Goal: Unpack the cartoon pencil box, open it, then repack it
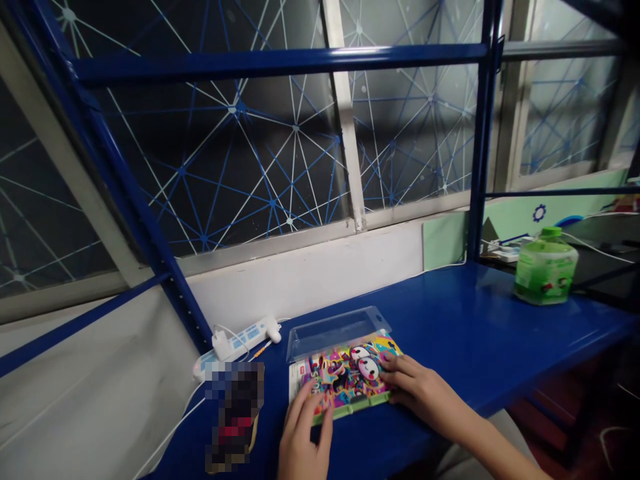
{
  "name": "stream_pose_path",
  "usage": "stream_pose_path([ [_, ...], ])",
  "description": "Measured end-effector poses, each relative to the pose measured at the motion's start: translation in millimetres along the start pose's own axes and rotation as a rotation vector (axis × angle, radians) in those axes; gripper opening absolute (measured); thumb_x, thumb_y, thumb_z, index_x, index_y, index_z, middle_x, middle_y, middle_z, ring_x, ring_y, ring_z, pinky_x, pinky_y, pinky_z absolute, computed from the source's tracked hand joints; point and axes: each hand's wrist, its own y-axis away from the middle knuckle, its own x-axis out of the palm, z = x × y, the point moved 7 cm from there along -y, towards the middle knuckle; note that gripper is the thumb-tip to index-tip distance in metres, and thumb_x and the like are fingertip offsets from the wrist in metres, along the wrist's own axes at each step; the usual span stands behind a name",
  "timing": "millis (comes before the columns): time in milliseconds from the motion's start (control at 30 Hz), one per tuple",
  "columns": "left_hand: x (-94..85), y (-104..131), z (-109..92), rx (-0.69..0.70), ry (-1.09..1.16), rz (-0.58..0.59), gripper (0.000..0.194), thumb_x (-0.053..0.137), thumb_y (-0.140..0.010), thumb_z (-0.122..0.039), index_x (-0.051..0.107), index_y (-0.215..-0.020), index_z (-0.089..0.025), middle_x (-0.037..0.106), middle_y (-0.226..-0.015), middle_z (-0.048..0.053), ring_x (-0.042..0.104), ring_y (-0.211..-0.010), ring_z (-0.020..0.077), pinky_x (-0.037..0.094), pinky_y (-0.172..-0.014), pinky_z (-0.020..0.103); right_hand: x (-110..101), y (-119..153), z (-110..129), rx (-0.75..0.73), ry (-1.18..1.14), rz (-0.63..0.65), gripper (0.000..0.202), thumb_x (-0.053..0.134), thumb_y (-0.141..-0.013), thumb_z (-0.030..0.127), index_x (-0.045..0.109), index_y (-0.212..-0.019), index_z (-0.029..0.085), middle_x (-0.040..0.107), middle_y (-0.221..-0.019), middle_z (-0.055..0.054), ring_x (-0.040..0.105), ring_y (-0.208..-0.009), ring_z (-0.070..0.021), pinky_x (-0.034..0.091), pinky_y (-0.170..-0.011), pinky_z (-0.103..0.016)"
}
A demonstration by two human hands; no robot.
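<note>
Left hand [306,427], right hand [423,387]: grip unclenched on printed pack [345,380]; long axis crosswise; right end farther

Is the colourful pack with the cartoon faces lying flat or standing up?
Flat: the colourful pack lies on the blue table, picture side up, with the left hand and right hand at its edges.

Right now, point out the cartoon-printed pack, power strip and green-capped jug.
Cartoon-printed pack [347,379]: head view, middle of its printed face.
Power strip [253,334]: head view, socket face.
Green-capped jug [545,272]: head view, middle of its body.
</note>
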Motion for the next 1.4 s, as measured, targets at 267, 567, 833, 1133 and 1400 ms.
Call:
stream_pose_path([
  [267, -0.2, 17, 22, -0.253, 0.085, 0.165, 0.071, 0.074, -0.074, -0.032, 0.049, -0.140, -0.026, 0.044, -0.153, 0.012, 0.042, -0.141, 0.0305, 0.040, -0.113, 0.048, -15, 17, 3, 0.137, -0.143, 0.004, 0.047, 0.074, -0.084, 0.052, 0.065, -0.125, 0.031, 0.058, -0.133, -0.010, 0.051, -0.127, -0.0305, 0.040, -0.109, -0.049],
  [567, 10.4, 8, 25, -0.446, 0.084, 0.421, 0.082, 0.064, -0.077, -0.043, 0.031, -0.151, -0.028, 0.047, -0.151, 0.010, 0.040, -0.141, 0.0290, 0.032, -0.113, 0.045, -18, 13, -17, 0.243, -0.386, 0.027, 0.071, 0.084, -0.071, 0.054, 0.062, -0.132, 0.025, 0.057, -0.142, -0.012, 0.050, -0.133, -0.0331, 0.037, -0.114, -0.046],
  [833, 12.2, 6, 30, -0.486, 0.167, 0.427, 0.097, 0.069, -0.073, -0.035, 0.019, -0.156, -0.029, 0.051, -0.146, 0.011, 0.050, -0.133, 0.0289, 0.034, -0.111, 0.042, -12, 16, -17, 0.206, -0.367, 0.066, 0.064, 0.080, -0.076, 0.054, 0.063, -0.130, 0.025, 0.055, -0.145, -0.012, 0.046, -0.138, -0.0319, 0.035, -0.116, -0.046],
  [1133, 10.9, 6, 20, -0.422, -0.034, 0.356, 0.096, 0.069, -0.074, -0.031, 0.018, -0.155, -0.031, 0.060, -0.130, 0.012, 0.054, -0.124, 0.0329, 0.037, -0.101, 0.046, -16, 10, -17, 0.258, -0.411, -0.017, 0.059, 0.073, -0.081, 0.058, 0.065, -0.130, 0.026, 0.052, -0.148, -0.013, 0.049, -0.136, -0.0336, 0.035, -0.114, -0.049],
  [1400, 8.1, 6, 13, -0.403, -0.047, 0.304, 0.120, 0.077, -0.065, -0.030, -0.001, -0.157, -0.028, 0.063, -0.129, 0.010, 0.056, -0.122, 0.0313, 0.035, -0.099, 0.043, -21, 9, -43, 0.510, -0.414, -0.328, 0.053, 0.046, -0.093, 0.067, 0.070, -0.094, 0.020, 0.072, -0.086, -0.005, 0.065, -0.082, -0.0236, 0.050, -0.073, -0.030],
])
